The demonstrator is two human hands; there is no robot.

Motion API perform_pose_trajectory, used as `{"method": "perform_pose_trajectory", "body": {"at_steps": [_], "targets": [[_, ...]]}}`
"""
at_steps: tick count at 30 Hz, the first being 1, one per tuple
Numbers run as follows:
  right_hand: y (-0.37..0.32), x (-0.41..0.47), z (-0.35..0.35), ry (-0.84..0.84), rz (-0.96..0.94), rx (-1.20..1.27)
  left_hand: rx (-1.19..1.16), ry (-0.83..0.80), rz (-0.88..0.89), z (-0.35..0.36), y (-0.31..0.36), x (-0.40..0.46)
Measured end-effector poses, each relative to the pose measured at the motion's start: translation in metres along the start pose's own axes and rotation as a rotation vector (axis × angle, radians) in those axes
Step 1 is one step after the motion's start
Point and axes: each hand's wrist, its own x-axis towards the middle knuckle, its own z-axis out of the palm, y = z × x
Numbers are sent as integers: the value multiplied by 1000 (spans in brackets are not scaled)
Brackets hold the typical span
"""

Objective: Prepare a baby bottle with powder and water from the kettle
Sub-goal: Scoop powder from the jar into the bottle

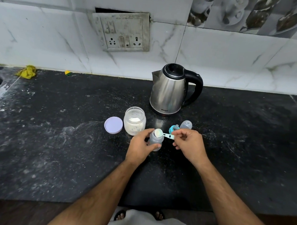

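Translucent bottle point(155, 141) gripped by left hand point(140, 145), right-hand fingers point(177, 134) pinching powder-filled plastic scoop point(163, 134)

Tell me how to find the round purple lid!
Find the big shiny kettle on the black counter. Nearer the person stands an open jar of white powder. The lid lies flat just left of that jar, the only pale purple disc there.

Head-worn view, down onto counter point(54, 141)

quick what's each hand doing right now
Left hand: grips the bottle.
Right hand: pinches the scoop over the bottle's mouth.
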Motion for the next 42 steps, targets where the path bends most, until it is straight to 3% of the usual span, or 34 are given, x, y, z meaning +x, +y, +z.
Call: {"method": "perform_pose_trajectory", "body": {"at_steps": [10,42], "targets": [[-4,-18,4,150,-357,-351,-42,2,13,1,-1,-1],[-2,-31,11,161,-553,-426,-64,-11,-6,0,-3,0]]}}
